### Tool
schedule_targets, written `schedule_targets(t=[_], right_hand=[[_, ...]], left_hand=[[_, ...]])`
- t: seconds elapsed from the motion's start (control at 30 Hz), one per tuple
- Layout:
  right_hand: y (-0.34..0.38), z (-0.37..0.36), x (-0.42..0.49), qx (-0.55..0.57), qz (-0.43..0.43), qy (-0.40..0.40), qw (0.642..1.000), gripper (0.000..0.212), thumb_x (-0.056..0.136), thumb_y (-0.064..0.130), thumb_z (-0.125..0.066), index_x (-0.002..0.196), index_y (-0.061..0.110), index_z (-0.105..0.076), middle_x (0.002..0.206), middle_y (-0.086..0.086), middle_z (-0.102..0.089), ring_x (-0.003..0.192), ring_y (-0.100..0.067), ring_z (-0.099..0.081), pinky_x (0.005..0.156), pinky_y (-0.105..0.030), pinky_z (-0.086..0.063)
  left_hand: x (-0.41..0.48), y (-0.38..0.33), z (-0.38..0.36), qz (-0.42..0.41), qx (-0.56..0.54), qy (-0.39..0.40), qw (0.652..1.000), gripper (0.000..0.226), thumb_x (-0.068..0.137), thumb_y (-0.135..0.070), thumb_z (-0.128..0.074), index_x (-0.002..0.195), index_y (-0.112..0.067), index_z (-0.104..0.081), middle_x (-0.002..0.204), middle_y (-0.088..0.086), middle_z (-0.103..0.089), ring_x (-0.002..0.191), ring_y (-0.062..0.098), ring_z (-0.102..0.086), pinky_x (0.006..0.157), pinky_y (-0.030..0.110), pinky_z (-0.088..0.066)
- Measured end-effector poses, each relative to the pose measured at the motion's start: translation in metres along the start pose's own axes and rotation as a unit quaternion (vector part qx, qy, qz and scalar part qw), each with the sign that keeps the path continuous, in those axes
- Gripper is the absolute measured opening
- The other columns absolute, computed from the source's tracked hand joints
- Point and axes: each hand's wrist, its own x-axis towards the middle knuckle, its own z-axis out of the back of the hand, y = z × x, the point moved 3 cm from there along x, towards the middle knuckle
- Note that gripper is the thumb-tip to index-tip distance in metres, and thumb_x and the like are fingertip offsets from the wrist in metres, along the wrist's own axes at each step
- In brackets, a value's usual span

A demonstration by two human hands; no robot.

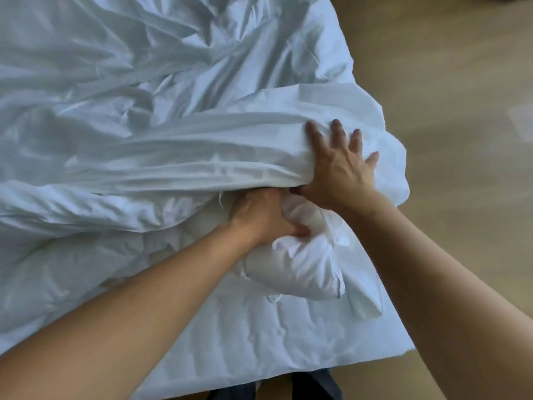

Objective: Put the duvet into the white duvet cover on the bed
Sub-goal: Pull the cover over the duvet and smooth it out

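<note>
1. At the near right corner of the bed [259, 342], the white duvet cover [144, 140] lies crumpled. The duvet [302, 264] runs in under its hem, with a puffy end bulging outside.
2. The duvet is white, plump and creased; the cover is thin, with long folds.
3. One duvet, one cover, two hands. The left hand [259, 215] clenches the duvet, fingers hidden under the hem. The right hand [337, 168] pinches the cover's edge, fingers spread on top, thumb tucked beneath.

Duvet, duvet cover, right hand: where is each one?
duvet [305, 255], head view, its puffy bare corner
duvet cover [202, 160], head view, bunched fold near opening
right hand [337, 168], head view, back of the hand
</note>
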Motion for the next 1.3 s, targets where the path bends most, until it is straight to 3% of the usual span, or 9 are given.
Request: schedule_targets(t=[0.1,0.2,0.27,0.4,0.53,0.67,0.8,1.0,1.3], right_hand=[[-0.010,0.007,0.017,0.040,0.010,0.024,0.999,0.109,0.066,0.060,-0.080,0.152,0.035,-0.019,0.131,-0.009,-0.048,0.123,-0.036,-0.047,0.093,-0.056,-0.040],[-0.007,0.013,0.014,0.060,0.100,-0.056,0.992,0.032,0.083,0.026,-0.064,0.113,0.016,-0.057,0.097,-0.010,-0.063,0.096,-0.041,-0.059,0.075,-0.042,-0.046],[-0.006,0.016,0.005,0.105,0.140,-0.077,0.982,0.008,0.083,0.016,-0.058,0.085,0.011,-0.052,0.070,-0.007,-0.055,0.074,-0.042,-0.054,0.060,-0.038,-0.038],[0.001,0.023,-0.028,0.139,0.195,-0.113,0.964,0.022,0.082,0.026,-0.064,0.092,0.011,-0.051,0.065,-0.006,-0.055,0.061,-0.037,-0.050,0.053,-0.039,-0.039],[0.010,0.014,-0.062,0.103,0.198,-0.138,0.965,0.047,0.078,0.034,-0.054,0.120,0.015,-0.057,0.089,0.001,-0.050,0.080,-0.033,-0.054,0.069,-0.039,-0.040],[-0.011,0.007,-0.080,0.189,0.129,-0.101,0.968,0.082,0.074,0.073,-0.060,0.146,0.036,-0.044,0.128,0.004,-0.046,0.116,-0.020,-0.045,0.094,-0.038,-0.040],[-0.054,0.002,-0.067,0.222,-0.029,-0.093,0.970,0.040,0.082,0.050,-0.074,0.113,0.027,-0.064,0.112,0.002,-0.062,0.108,-0.024,-0.058,0.091,-0.037,-0.048],[-0.053,0.032,-0.033,0.229,0.068,-0.062,0.969,0.010,0.094,0.017,-0.063,0.084,0.019,-0.062,0.069,0.014,-0.057,0.062,0.000,-0.052,0.061,-0.027,-0.037],[-0.013,0.086,0.009,0.141,0.176,-0.101,0.969,0.011,0.098,0.022,-0.055,0.089,0.016,-0.053,0.073,0.006,-0.049,0.074,-0.020,-0.044,0.059,-0.031,-0.027]], left_hand=[[0.011,0.007,0.013,0.007,0.006,-0.121,0.993,0.078,0.077,-0.066,-0.070,0.144,-0.031,-0.053,0.150,0.004,-0.051,0.141,0.026,-0.041,0.117,0.034,-0.029],[0.011,0.016,0.010,0.078,-0.162,-0.162,0.970,0.045,0.090,-0.045,-0.068,0.118,-0.009,-0.070,0.120,0.015,-0.070,0.118,0.029,-0.062,0.105,0.038,-0.045],[0.006,0.016,0.006,0.157,-0.450,-0.183,0.860,0.028,0.085,-0.033,-0.076,0.095,-0.007,-0.074,0.090,0.011,-0.075,0.090,0.025,-0.071,0.090,0.042,-0.055],[0.007,0.003,0.001,0.144,-0.722,-0.042,0.676,0.035,0.095,-0.023,-0.063,0.128,-0.009,-0.066,0.123,0.014,-0.071,0.119,0.031,-0.065,0.105,0.050,-0.051],[-0.003,-0.021,0.003,0.074,-0.786,0.083,0.608,0.033,0.098,-0.017,-0.056,0.129,-0.007,-0.059,0.129,0.017,-0.063,0.120,0.030,-0.060,0.103,0.037,-0.052],[-0.014,-0.032,-0.009,0.085,-0.800,0.048,0.592,0.040,0.103,-0.013,-0.046,0.141,0.001,-0.052,0.139,0.022,-0.058,0.127,0.034,-0.058,0.106,0.044,-0.050],[-0.028,-0.028,-0.028,0.118,-0.805,0.041,0.580,0.029,0.097,-0.008,-0.053,0.125,-0.005,-0.062,0.117,0.013,-0.071,0.109,0.028,-0.068,0.088,0.038,-0.060],[-0.045,-0.016,-0.042,0.109,-0.805,0.090,0.576,0.033,0.082,-0.014,-0.063,0.115,-0.015,-0.064,0.103,0.002,-0.077,0.094,0.015,-0.074,0.073,0.030,-0.060],[-0.049,-0.027,-0.040,0.146,-0.833,0.083,0.527,0.056,0.085,-0.016,-0.056,0.139,-0.002,-0.051,0.136,0.023,-0.060,0.120,0.037,-0.061,0.097,0.051,-0.054]])
